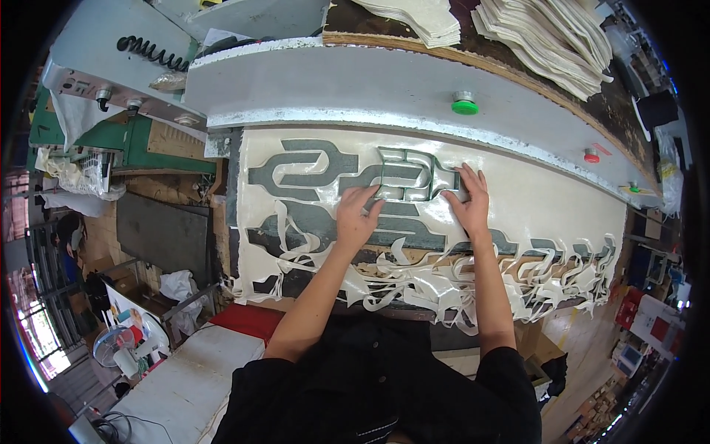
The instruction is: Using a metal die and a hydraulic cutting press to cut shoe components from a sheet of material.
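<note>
The frame (431,177) is thin, made of narrow strips set on edge, and looks dark green with shiny bits. It has a few bars across its middle and some bends, and you can see right through it. It lies flat on a big cream sheet (547,189), close to the middle and next to the holes in it.

The left hand (358,217) is at the near left corner of the frame, with its thumb apart from its bent fingers. I cannot tell if it pinches the edge. The right hand (470,205) is at the right end, its thumb and fingers spread wide around that end. I cannot tell if it grips.

The sheet is smooth and a bit shiny. Left of the frame it has big holes with hooks and bends, and the dark gray board (314,180) shows through. Along the near side lies a messy tangle of cream scraps (436,285), under and around the arms.

Past the sheet is a long gray beam (333,89) with a green button (464,105) and a red button (591,155). Above it, piles of cream pieces (547,41) sit on a brown shelf (392,41).
</note>
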Tool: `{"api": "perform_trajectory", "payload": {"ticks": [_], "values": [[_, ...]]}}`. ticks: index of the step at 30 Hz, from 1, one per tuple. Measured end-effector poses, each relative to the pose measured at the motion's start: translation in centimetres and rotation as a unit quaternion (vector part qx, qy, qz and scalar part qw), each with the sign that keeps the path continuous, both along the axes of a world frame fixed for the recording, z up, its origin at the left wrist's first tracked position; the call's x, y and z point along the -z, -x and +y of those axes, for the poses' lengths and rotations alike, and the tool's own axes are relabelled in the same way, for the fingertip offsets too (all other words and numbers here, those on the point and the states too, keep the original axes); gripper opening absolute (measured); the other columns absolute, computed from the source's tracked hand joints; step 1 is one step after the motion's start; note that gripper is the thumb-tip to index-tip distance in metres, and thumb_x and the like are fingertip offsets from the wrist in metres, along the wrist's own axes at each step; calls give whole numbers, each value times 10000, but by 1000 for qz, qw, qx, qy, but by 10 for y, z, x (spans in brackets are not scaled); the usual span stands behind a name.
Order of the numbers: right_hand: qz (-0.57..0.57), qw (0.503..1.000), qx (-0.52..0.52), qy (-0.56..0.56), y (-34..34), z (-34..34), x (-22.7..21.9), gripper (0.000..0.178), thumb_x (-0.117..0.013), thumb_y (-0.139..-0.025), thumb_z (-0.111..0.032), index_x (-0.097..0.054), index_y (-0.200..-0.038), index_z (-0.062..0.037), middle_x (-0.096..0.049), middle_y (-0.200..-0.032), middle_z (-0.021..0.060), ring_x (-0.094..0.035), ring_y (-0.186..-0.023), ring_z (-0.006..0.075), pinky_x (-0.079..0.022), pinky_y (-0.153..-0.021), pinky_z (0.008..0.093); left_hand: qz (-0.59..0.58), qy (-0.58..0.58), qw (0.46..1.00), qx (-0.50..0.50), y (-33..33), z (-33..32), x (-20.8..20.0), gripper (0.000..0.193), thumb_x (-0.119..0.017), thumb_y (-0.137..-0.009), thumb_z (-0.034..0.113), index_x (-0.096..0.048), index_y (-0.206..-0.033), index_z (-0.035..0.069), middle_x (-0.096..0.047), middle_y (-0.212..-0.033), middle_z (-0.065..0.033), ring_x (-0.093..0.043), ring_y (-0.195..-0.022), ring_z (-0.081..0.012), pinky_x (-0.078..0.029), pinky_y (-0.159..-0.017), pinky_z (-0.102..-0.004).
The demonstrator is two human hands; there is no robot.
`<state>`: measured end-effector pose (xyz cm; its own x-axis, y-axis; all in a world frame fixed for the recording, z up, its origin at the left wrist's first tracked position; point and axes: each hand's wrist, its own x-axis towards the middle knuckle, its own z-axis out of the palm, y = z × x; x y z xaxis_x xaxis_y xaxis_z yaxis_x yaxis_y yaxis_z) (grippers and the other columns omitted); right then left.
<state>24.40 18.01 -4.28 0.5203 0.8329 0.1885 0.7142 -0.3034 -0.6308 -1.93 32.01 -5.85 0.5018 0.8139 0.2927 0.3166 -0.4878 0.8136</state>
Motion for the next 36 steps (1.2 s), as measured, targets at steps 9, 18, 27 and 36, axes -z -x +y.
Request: {"api": "perform_trajectory", "payload": {"ticks": [9, 18, 27, 36], "values": [[4, 1000, 3, 0, 1, 0, 1, 610, -907, -767, -242, -686, -1313, -82, -663, -1410, 204, -591, -1344, 374, -301, -1265, 523, -4, 20, 1000, 4, 1, -2, 1, 378, -855, -792, 74, -774, -1160, 42, -760, -995, -153, -684, -972, -336, -560, -834, -424], [0, 1000, 2, 2, 0, -1, 6, 635, -912, -759, -224, -672, -1332, -91, -644, -1436, 185, -566, -1365, 369, -287, -1277, 519, -8, 30, 999, -4, 2, 0, 2, 571, -897, -772, 108, -712, -1308, 47, -762, -1118, -144, -691, -1044, -322, -562, -899, -411], [5, 1000, 2, -1, -1, -1, 8, 653, -916, -754, -222, -669, -1345, -94, -642, -1439, 183, -562, -1372, 365, -285, -1277, 521, -17, 29, 999, 3, 4, 2, 1, 623, -899, -777, 119, -681, -1356, 53, -778, -1179, -118, -688, -1093, -309, -553, -934, -398], [3, 1000, 4, -6, -1, -2, 8, 634, -901, -764, -203, -663, -1338, -74, -652, -1422, 180, -562, -1373, 364, -282, -1273, 531, 0, 34, 999, -8, 0, 0, 1, 386, -880, -787, 97, -816, -1167, 93, -765, -1024, -152, -698, -935, -300, -574, -798, -380]]}}
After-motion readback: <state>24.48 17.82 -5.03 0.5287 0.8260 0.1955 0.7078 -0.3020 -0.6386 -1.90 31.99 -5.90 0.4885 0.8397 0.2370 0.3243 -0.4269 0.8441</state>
